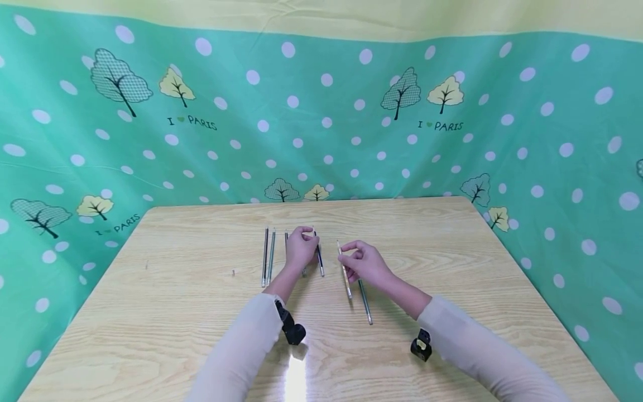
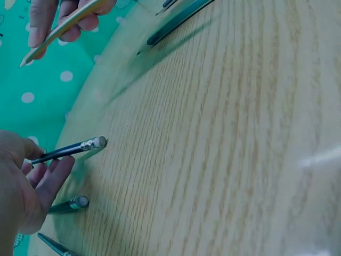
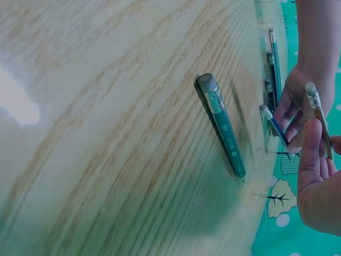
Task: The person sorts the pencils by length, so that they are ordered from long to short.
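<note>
Near the middle of the table, my left hand [image 1: 302, 248] pinches a dark blue pencil [image 1: 320, 263] between thumb and fingers, its eraser end toward me. My right hand [image 1: 368, 263] holds a yellow pencil [image 1: 346, 282] by its upper part, raised off the wood in the right wrist view. Below that hand a green pencil [image 3: 228, 136] with a grey eraser lies on the table. Left of my left hand, a dark pencil [image 1: 265, 257] and a teal pencil [image 1: 272, 258] lie side by side. Another pencil [image 2: 69, 205] is partly hidden beneath my left hand.
The wooden table [image 1: 176, 312] has a tiny object [image 1: 233, 273] on its left part. A green dotted curtain [image 1: 321, 123] with printed trees hangs behind and along both sides. Bright light reflects off the table's front.
</note>
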Demonstrator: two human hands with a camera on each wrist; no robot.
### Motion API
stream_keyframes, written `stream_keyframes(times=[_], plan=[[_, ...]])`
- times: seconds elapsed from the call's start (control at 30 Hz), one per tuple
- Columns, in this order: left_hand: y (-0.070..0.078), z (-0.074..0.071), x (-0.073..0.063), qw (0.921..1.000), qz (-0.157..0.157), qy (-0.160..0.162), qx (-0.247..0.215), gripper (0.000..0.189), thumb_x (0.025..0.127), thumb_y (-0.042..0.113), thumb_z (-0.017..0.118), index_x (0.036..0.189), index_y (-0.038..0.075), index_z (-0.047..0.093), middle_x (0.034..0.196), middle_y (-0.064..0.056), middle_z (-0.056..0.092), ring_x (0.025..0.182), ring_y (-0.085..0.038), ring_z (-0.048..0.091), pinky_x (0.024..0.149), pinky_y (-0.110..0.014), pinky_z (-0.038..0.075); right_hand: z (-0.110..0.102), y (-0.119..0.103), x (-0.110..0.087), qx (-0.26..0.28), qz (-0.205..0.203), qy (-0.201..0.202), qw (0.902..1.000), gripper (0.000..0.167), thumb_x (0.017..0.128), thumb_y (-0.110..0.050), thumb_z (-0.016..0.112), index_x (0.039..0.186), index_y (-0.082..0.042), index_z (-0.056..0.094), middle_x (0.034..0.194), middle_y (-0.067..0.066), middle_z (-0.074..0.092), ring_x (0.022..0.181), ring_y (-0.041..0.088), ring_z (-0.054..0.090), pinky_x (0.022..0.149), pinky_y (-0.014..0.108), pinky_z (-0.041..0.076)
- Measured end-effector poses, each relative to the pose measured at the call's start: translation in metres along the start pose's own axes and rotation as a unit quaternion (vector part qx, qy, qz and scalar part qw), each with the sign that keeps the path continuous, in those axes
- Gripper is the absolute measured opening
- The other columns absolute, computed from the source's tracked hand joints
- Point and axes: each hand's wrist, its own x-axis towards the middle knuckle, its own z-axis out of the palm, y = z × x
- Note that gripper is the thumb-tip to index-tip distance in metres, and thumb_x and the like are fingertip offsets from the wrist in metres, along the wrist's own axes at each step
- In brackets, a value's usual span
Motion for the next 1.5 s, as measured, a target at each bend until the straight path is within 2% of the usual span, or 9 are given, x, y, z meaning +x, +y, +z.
stream_keyframes(times=[0.17, 0.57, 0.93, 1.07, 1.2, 1.33, 1.5], plan=[[0.001, 0.002, 0.004, 0.9998, 0.000, -0.003, 0.018, 0.036, 0.086, 0.011, 0.063, 0.122, 0.009, 0.055, 0.099, -0.009, 0.060, 0.069, -0.016, 0.057, 0.057, -0.030, 0.060, -0.001, 0.000, 0.001, 0.004, -0.001, 0.001, 1.0000, 0.034, 0.090, -0.009, 0.060, 0.120, 0.004, 0.051, 0.069, 0.010, 0.058, 0.051, 0.014, 0.057, 0.061, 0.040, 0.060], [0.000, 0.002, 0.009, 0.9980, 0.006, -0.006, 0.063, 0.034, 0.088, 0.010, 0.060, 0.122, 0.004, 0.055, 0.102, -0.013, 0.062, 0.055, -0.016, 0.059, 0.051, -0.028, 0.058, -0.002, 0.001, 0.002, 0.003, 0.000, 0.004, 1.0000, 0.034, 0.090, -0.010, 0.060, 0.120, 0.004, 0.051, 0.068, 0.009, 0.057, 0.051, 0.014, 0.057, 0.064, 0.046, 0.059], [-0.002, 0.001, 0.013, 0.9926, -0.003, -0.018, 0.120, 0.034, 0.089, 0.010, 0.058, 0.122, 0.005, 0.056, 0.098, -0.012, 0.064, 0.057, -0.016, 0.059, 0.048, -0.023, 0.055, -0.002, -0.002, 0.002, -0.002, 0.009, 0.011, 0.9999, 0.032, 0.091, -0.010, 0.059, 0.120, 0.003, 0.052, 0.068, 0.008, 0.058, 0.051, 0.014, 0.057, 0.067, 0.050, 0.059], [-0.002, 0.002, 0.012, 0.9900, 0.008, -0.020, 0.139, 0.031, 0.089, 0.010, 0.058, 0.120, 0.003, 0.057, 0.097, -0.012, 0.065, 0.054, -0.013, 0.058, 0.047, -0.021, 0.054, -0.003, -0.001, 0.004, -0.004, 0.011, 0.013, 0.9999, 0.034, 0.091, -0.010, 0.059, 0.121, 0.003, 0.051, 0.068, 0.008, 0.058, 0.050, 0.014, 0.057, 0.066, 0.048, 0.059], [-0.002, 0.003, 0.010, 0.9855, 0.027, -0.023, 0.166, 0.030, 0.090, 0.009, 0.056, 0.118, 0.001, 0.058, 0.089, -0.012, 0.065, 0.050, -0.011, 0.057, 0.045, -0.020, 0.052, -0.005, 0.008, 0.011, 0.002, 0.008, 0.014, 0.9999, 0.034, 0.091, -0.011, 0.060, 0.121, 0.003, 0.051, 0.067, 0.007, 0.057, 0.050, 0.014, 0.058, 0.063, 0.048, 0.059], [-0.001, 0.002, 0.009, 0.9813, 0.034, -0.027, 0.188, 0.029, 0.090, 0.009, 0.056, 0.118, -0.001, 0.059, 0.084, -0.012, 0.064, 0.050, -0.011, 0.057, 0.044, -0.019, 0.052, -0.006, 0.020, 0.021, 0.011, 0.004, 0.019, 0.9998, 0.035, 0.090, -0.013, 0.062, 0.120, 0.000, 0.052, 0.067, 0.007, 0.058, 0.050, 0.014, 0.058, 0.058, 0.041, 0.059], [-0.001, 0.001, 0.010, 0.9789, 0.036, -0.031, 0.199, 0.032, 0.088, 0.009, 0.058, 0.119, 0.000, 0.058, 0.093, -0.014, 0.065, 0.052, -0.012, 0.058, 0.045, -0.018, 0.052, -0.007, 0.024, 0.030, 0.007, -0.004, 0.037, 0.9993, 0.033, 0.090, -0.015, 0.062, 0.118, -0.002, 0.053, 0.070, 0.006, 0.060, 0.051, 0.012, 0.057, 0.053, 0.028, 0.057]])
